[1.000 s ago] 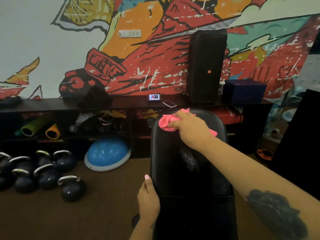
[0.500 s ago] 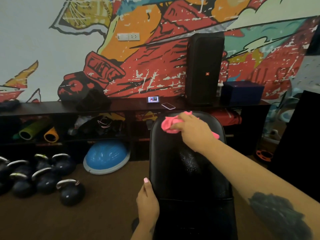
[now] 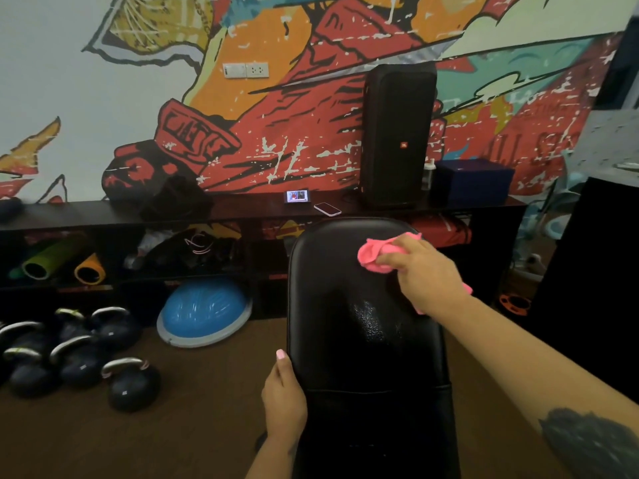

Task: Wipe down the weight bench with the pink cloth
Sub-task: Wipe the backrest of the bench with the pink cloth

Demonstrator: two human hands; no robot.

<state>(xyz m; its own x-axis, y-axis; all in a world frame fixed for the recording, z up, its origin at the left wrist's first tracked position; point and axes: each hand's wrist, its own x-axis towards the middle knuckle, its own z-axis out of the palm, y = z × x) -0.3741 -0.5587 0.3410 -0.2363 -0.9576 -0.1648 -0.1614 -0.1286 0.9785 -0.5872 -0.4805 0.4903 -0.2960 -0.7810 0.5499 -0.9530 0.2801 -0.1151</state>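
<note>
Pink cloth (image 3: 377, 256) under right hand (image 3: 427, 276); bench's (image 3: 363, 340) top.

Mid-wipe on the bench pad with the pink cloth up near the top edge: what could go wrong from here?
1. The right hand holds the pink cloth bunched, so each stroke likely covers only a narrow strip; the left side of the bench pad may get skipped.
2. A forward overshoot past the pad's top edge might reach the phone lying on the shelf just behind.
3. The left hand grips the pad's left edge, so that spot stays unwiped unless it shifts.
</note>
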